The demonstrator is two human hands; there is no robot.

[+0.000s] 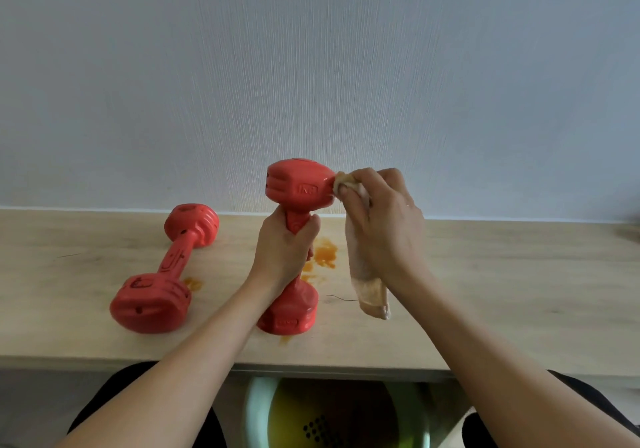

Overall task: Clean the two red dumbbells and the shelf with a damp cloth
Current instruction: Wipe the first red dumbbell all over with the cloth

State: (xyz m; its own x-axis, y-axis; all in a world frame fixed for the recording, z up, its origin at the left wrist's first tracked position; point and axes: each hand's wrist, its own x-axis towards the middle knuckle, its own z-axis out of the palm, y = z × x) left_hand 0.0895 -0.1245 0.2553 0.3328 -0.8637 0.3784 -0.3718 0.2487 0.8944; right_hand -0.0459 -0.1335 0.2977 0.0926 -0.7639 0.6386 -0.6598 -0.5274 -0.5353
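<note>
L hand [284, 250] is clenched round the handle of the upright red dumbbell [298, 184], which stands on end at frame centre w/ its lower head on the wooden shelf [485, 292]. Upper head tilts a bit toward 11 o'clock; embossed lettering on its side, too small to read. R hand [377, 219], at 3 o'clock of that upper head, grips a beige damp cloth [367, 292] & pinches a bunched corner against the head's right face. Rest of the cloth hangs down toward 6 o'clock from the palm, its end just above the shelf, apart from the lower head.

2nd red dumbbell [166, 271] lies on its side on the shelf at 9 o'clock of the upright one, well apart, untouched; long axis runs approx 1 to 7 o'clock.

Orange stains [325, 252] on the shelf just behind the upright dumbbell at 1 o'clock of its base, a smaller smear by the lying dumbbell's near head & another at the base's front edge. Pale textured wall [311, 67] behind the shelf. Below the shelf edge at 6 o'clock, a blurred green-and-yellow basin [263, 413].
</note>
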